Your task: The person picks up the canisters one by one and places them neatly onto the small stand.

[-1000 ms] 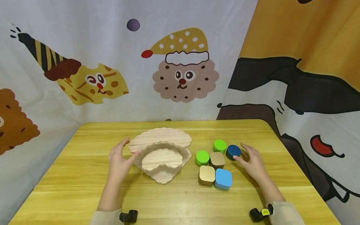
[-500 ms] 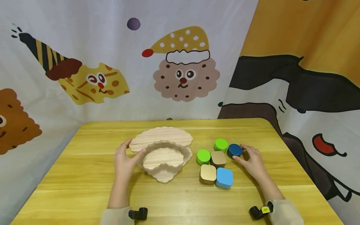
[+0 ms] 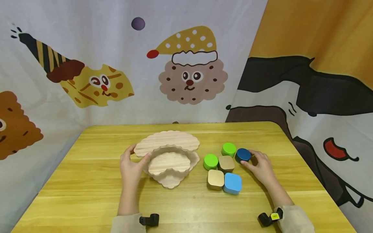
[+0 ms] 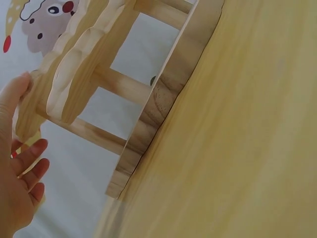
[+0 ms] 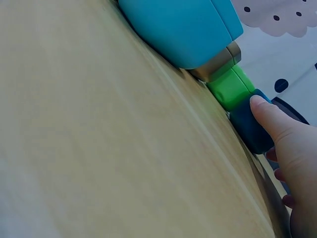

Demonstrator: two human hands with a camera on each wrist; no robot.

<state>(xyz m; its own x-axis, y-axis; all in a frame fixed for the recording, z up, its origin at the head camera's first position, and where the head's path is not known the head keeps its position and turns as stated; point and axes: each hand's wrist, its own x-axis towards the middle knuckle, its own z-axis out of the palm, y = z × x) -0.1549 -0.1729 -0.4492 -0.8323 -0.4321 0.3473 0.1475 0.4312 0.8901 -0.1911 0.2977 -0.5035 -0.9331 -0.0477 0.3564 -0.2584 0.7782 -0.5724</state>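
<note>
A wooden tiered stand (image 3: pixel 166 140) with scalloped edges is left of centre on the table. Its upper boards rest on dowels (image 4: pixel 121 84) above a base (image 4: pixel 148 121). At the left end of the top tier, my left hand (image 3: pixel 130 166) grips the board between thumb and fingers. On the right, my right hand (image 3: pixel 262 166) holds a dark blue round tin (image 3: pixel 243 155) by its side, the thumb (image 5: pixel 270 116) on the near face. Beside that tin are two green round tins (image 3: pixel 210 161), two gold square tins (image 3: pixel 215 179) and a light blue square tin (image 3: pixel 232 183).
All of this stands on a wood-grain table (image 3: pixel 186 213). Behind it hangs a curtain (image 3: pixel 116 38) with cartoon prints. Each wrist wears a small black camera (image 3: pixel 150 220) at the sleeve.
My left hand has moved right and closed onto the stand's top tier. My right hand has closed in on the dark blue tin, which has hardly shifted.
</note>
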